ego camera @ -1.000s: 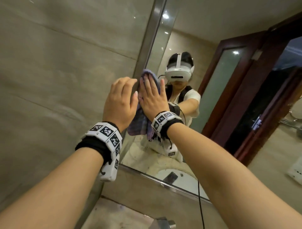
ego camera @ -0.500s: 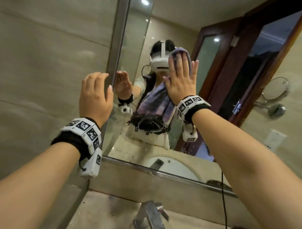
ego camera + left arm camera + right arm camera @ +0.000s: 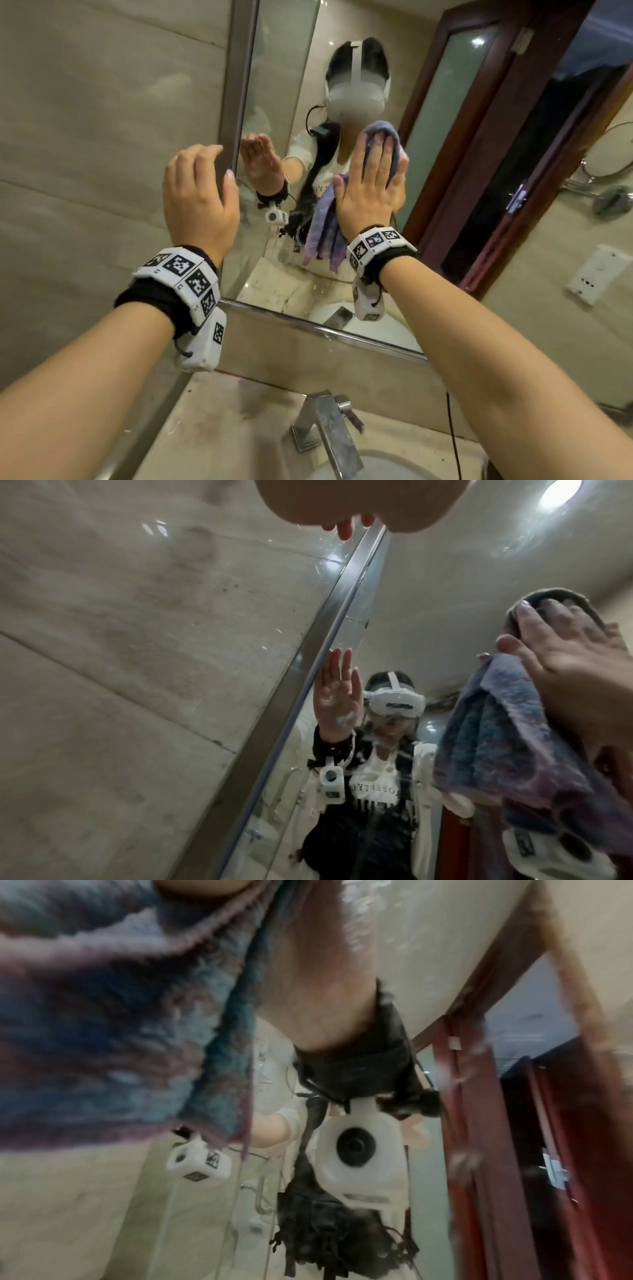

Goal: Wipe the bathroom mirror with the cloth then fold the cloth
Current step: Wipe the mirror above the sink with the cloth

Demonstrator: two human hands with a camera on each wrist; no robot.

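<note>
Cloth (purple-blue, fuzzy, bunched) sits flat against the mirror, sandwiched between the glass and the palm of the right hand. Top edge of the cloth pokes out above the fingertips, one side shows past the little-finger edge, and the rest hangs loose below the heel of the hand, down past the wrist. Right hand is spread flat, fingers straight and pointing up, pressing the cloth onto the glass, no curl around it that I can see. From the left wrist view same story: cloth drapes under the right hand, fingers extended over the upper fold. Right wrist view is mostly blurred cloth filling the upper left, hanging in front of the mirror reflection. Left hand is up beside the mirror's left metal frame, fingers relaxed and slightly bent, holding nothing; fingertips are at the frame edge but I can't tell if they touch it. It's well apart from the cloth. The cloth sits in the middle-lower part of the glass, right of the frame. Below: mirror's bottom edge, then a stone counter with a chrome faucet over the basin. Tiled wall to the left of the mirror.
</note>
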